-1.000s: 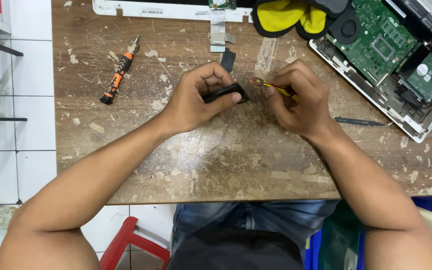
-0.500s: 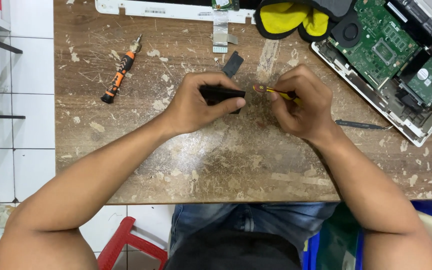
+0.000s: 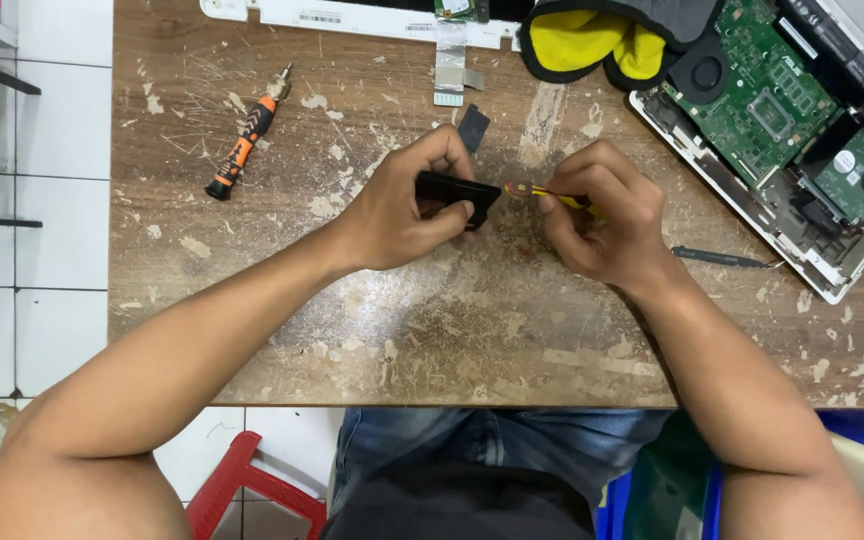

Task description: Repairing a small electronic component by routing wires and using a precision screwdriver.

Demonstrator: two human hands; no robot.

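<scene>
Left hand (image 3: pixel 407 205) is closed around a small black rectangular part (image 3: pixel 457 190), thumb under, fingers over the top, held just off the worktop (image 3: pixel 452 330) near its middle and turned so one end faces right. That looks like a bracing grip: part kept steady and presented end-on to the tool. Right hand (image 3: pixel 602 215) pinches a slim yellow-handled screwdriver (image 3: pixel 542 192) in a pen-like precision grip, fingertips bunched close to the tip, which reads as fine control rather than torque. Tip sits at the right end of the black part; can't tell whether it actually touches or is seated in anything, too small. Both forearms rest on the near edge of the worktop, probably for stability. Another small dark piece (image 3: pixel 473 127) lies flat just beyond the left hand, apart from it. Orange-and-black screwdriver (image 3: pixel 245 140) lies unused well off to the left. Opened laptop (image 3: pixel 802 130) with green board exposed sits at the far right corner, angled, within reach of the right arm. Thin dark spudger-like tool (image 3: pixel 727 259) lies just beside it. Yellow-and-black glove (image 3: pixel 602 40) and a flat ribbon cable (image 3: pixel 449 65) lie along the far edge, out of the way.
</scene>
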